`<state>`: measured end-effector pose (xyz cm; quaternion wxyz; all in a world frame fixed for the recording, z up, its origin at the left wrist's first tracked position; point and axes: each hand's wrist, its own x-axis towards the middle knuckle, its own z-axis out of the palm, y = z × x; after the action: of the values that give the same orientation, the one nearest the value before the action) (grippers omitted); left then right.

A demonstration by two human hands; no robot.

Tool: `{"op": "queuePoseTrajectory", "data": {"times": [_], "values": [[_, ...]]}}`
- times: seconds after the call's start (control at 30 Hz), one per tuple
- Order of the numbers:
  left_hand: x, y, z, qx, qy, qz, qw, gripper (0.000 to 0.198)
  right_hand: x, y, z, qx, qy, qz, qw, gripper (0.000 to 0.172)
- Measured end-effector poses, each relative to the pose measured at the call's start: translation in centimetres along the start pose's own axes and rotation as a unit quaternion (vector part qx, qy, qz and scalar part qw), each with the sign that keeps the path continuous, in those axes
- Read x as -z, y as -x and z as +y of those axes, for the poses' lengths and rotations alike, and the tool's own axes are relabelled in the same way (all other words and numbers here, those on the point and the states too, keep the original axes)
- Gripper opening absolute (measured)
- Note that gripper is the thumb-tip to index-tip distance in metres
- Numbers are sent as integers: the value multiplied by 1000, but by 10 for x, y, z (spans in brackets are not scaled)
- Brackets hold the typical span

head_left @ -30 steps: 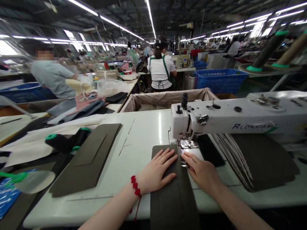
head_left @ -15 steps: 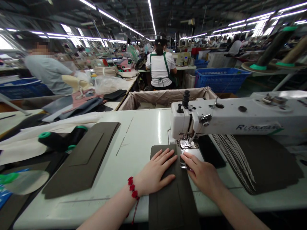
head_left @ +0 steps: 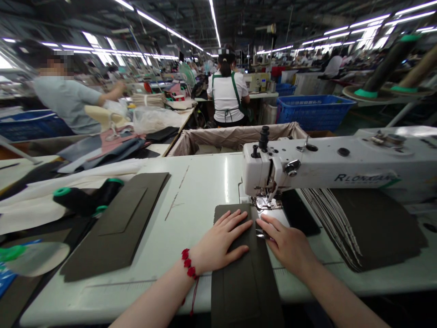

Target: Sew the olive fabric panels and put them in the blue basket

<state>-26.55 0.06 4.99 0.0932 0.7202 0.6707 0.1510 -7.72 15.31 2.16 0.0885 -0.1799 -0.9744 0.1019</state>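
Note:
A long dark olive fabric panel (head_left: 244,282) lies on the white table (head_left: 201,191) and runs under the presser foot (head_left: 268,203) of a white sewing machine (head_left: 327,166). My left hand (head_left: 220,243) lies flat on the panel, fingers spread, a red bead bracelet at the wrist. On the panel's right edge rests my right hand (head_left: 288,246), fingers stretched toward the foot, just in front of the needle. Both hands hold nothing.
A stack of the same dark panels (head_left: 368,228) lies right of the machine. Finished panels (head_left: 119,223) and black thread spools (head_left: 85,200) lie at left. Behind the table stands a cloth-lined bin (head_left: 235,136). Other workers (head_left: 227,93) sit at stations beyond, beside a blue crate (head_left: 312,111).
My hands and the panel stay almost still, pressed near the presser foot. The person at the far left has raised an arm.

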Motion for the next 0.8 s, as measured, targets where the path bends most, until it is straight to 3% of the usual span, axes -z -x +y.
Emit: {"op": "queuePoseTrajectory", "data": {"times": [0.3, 0.8], "values": [[2, 0, -3, -18, -9, -4, 1000, 43, 0, -1, 0, -1, 2, -6, 1000, 54], [3, 0, -5, -22, 0, 11, 1000, 40, 1, -1, -1, 0, 13, -7, 1000, 53]]}}
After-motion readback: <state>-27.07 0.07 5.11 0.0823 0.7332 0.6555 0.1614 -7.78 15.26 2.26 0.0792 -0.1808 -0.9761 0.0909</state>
